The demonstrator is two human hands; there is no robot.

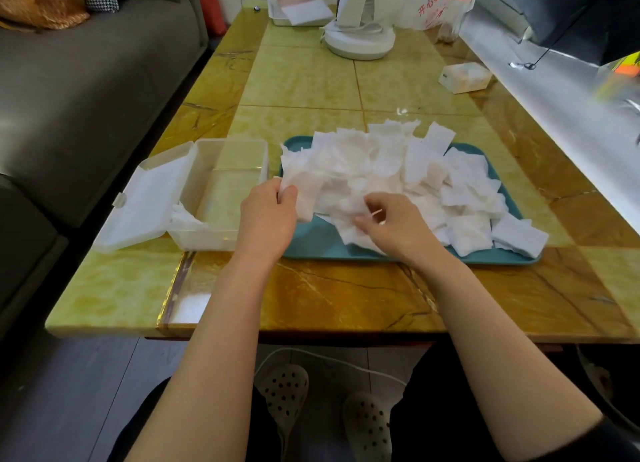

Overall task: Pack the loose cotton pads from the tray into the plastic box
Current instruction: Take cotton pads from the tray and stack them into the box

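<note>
Both hands were pinching into the heap of cotton pads (381,160): the left hand (268,216) held a pad's edge between thumb and curled fingers at the left end of the pile, and the right hand (391,226), fingers bent, nipped another pad near the pile's near middle. Most of the pads lay jumbled on the teal tray (318,243), some spilling over its far and right rims. Just left of the tray, touching or almost touching it, stood the clear plastic box (221,198) with its hinged lid (149,202) thrown open to the left; a few white pads sat in its near left corner. Everything rested on a glossy table (329,295) tiled in yellow-green and amber marble pattern. At its far end stood a white fan (360,36), a small white tray (277,20) holding papers, and a plastic bag (440,4) with red print; a small white packet (465,77) lay toward the far right. A grey sofa (86,81) ran along the left, a white ledge (554,98) along the right with a black umbrella (571,22) over it. Under the table, perforated slippers (284,392) and a white cable (329,357) showed on the dark floor (69,392).
</note>
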